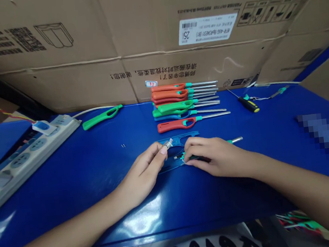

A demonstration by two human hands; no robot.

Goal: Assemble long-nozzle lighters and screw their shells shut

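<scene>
My left hand (pixel 144 171) is closed in a pinch on a small clear piece with a white end (pixel 169 142); its exact kind is hard to make out. Just right of it, my right hand (pixel 212 155) bends its fingers down over the inner parts of a lighter, and the fingertips are pressed together there. A black piece shows under that palm. Beyond the right hand a metal lighter tube (pixel 237 139) with a teal collar sticks out. Blue lighter shell halves (pixel 193 133) lie between the hands, partly covered by the fingers.
Behind the hands lies a stack of long-nosed lighters (pixel 176 126). A green shell (pixel 103 117) and two tiny screws (pixel 123 145) are to the left, near a power strip (pixel 36 148). A screwdriver (pixel 248 104) lies at right. A cardboard box (pixel 155 41) stands behind.
</scene>
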